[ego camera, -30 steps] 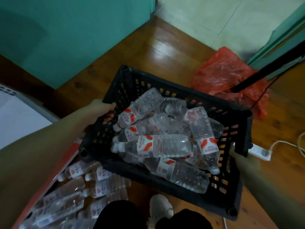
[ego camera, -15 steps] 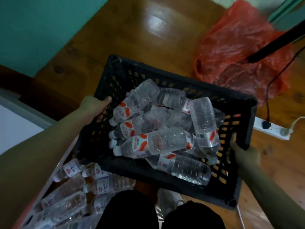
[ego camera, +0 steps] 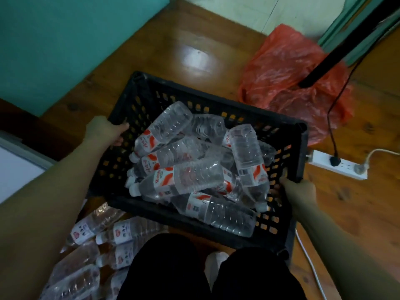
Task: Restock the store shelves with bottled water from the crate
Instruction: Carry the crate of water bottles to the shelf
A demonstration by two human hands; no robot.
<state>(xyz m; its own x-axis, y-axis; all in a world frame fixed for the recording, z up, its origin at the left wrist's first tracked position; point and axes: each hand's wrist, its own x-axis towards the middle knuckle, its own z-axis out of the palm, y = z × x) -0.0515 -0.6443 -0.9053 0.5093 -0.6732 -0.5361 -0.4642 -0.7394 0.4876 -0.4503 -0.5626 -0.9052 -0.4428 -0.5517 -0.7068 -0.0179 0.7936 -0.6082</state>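
The scene is dimly lit, with a muted greenish cast. A bright glare patch is seen on the wooden floor (ego camera: 195, 59), so a light source above is indicated. Small highlights are carried by the bottles (ego camera: 194, 176) in the crate (ego camera: 168, 217). Wide-angle curvature is noted at the edges, and the lower corners are soft and underexposed.

The floor (ego camera: 151, 61) is glossy brown wooden board, with a pale patch of reflected light (ego camera: 195, 58) near its far edge. A teal wall (ego camera: 65, 40) bounds the far left edge. A pale wall (ego camera: 249, 9) bounds the far edge. A red plastic bag (ego camera: 287, 68) lies crumpled at the far right corner, and a black pole (ego camera: 337, 48) slants down onto it. A white power strip (ego camera: 339, 167) lies at the right edge, holding a black plug (ego camera: 334, 161) with a black cable (ego camera: 333, 109). A white panel (ego camera: 13, 167) borders the left edge.
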